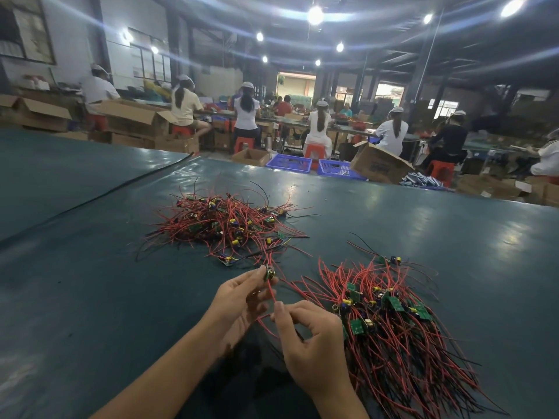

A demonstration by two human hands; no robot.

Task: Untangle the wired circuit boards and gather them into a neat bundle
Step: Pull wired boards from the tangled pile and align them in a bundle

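The left hand [239, 300] is pinching a circuit board [270, 273] above the counter [90, 297], its red wire [271, 290] running straight down into the pinching fingers [279, 309] of the right hand [311, 343], with the tangled pile [223, 225] lying beyond and the gathered bundle [393, 328] nearer that hand.

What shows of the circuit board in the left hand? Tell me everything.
The circuit board is small and green, with a yellow part and dark components. The left hand pinches it at the fingertips, above the table. Its red wire runs down to the right hand, which pinches it; more wire leads toward the tangled pile.
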